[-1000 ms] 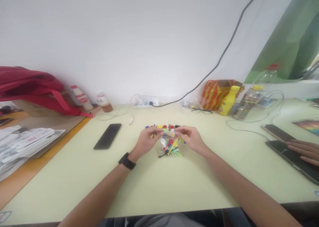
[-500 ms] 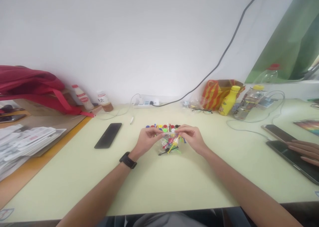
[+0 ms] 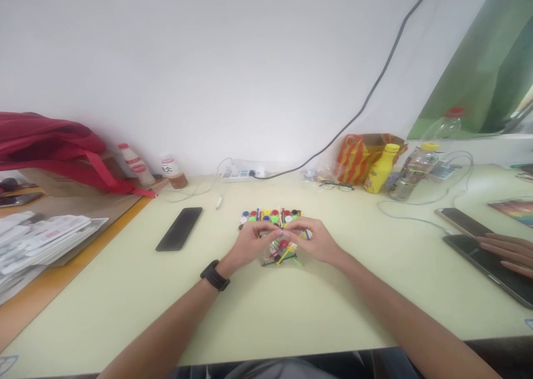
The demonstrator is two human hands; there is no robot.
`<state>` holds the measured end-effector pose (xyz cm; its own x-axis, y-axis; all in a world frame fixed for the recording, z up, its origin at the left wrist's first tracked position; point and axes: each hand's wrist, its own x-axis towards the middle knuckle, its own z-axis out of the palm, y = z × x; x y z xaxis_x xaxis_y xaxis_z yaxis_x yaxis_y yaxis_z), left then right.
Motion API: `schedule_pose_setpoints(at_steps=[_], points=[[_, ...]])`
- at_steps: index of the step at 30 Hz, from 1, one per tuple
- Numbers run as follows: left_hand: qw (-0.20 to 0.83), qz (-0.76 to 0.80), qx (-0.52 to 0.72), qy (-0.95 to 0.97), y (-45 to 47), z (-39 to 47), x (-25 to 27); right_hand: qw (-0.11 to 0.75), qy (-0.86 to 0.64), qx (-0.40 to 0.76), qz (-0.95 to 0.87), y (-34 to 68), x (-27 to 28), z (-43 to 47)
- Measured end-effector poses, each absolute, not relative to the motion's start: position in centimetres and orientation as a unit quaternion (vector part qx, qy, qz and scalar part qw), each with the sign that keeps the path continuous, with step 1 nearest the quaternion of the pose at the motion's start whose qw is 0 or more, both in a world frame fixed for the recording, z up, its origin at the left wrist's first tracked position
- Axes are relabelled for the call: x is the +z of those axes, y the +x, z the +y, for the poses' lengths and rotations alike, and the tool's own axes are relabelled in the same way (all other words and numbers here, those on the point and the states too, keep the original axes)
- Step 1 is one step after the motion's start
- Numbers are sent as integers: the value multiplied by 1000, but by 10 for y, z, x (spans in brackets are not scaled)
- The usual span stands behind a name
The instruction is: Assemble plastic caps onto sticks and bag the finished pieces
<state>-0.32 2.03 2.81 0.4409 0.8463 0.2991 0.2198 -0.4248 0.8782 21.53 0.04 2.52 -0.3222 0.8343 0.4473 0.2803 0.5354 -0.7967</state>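
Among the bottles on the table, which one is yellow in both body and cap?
The yellow bottle in front of the striped bag; the transparent, labelled bottle on its right shares only the yellow cap.

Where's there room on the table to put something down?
The table is bare between the clear bag and its near edge, and between the black phone and the left hand. It's crowded behind the clear bag, where coloured discs lie, and at right, where a yellow bottle stands beside a striped bag.
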Motion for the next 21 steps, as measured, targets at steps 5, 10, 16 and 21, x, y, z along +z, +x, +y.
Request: schedule_pose_setpoints(at_steps=[5,10,16,21], points=[[370,382,388,753,-4,22,23,411,-373,274,-785,219,27,1],[407,378,374,743,-7,26,25,369,-373,284,-802,231,36,6],[452,379,351,727,-8,28,26,305,-385,363,-792,245,50,7],[471,365,309,741,-10,25,27,222,-363,447,-787,262,61,6]])
